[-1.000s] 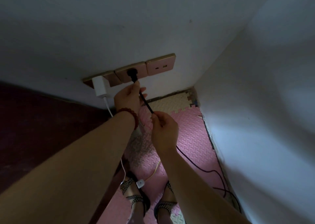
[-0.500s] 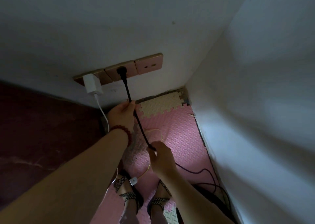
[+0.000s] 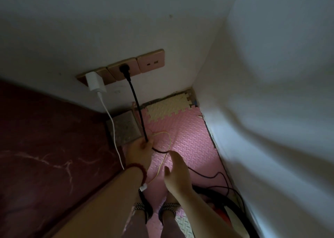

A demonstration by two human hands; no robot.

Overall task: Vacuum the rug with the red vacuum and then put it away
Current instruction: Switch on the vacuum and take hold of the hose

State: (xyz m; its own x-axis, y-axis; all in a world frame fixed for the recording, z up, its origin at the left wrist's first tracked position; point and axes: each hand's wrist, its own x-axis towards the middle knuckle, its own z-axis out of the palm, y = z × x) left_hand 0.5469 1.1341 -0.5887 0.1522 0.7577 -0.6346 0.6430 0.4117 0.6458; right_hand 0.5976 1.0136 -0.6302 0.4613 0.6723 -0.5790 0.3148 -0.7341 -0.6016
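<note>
Right hand [image 3: 176, 172] lower, apparently off cord [image 3: 137, 107].

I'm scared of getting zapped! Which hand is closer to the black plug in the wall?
Left. The left hand grips the black cord below the black plug; the right hand hangs open, lower and further right, farther from it.

We see only a red patch of the vacuum [image 3: 218, 214], behind the right forearm [image 3: 198, 207] and cut off by the bottom edge. The black cord [image 3: 138, 109] runs out of sight inside the left hand [image 3: 140, 151]. The right hand [image 3: 176, 167] is blurred at its fingertips. The white charger [image 3: 94, 82] covers most of the leftmost socket plate [image 3: 104, 74].
</note>
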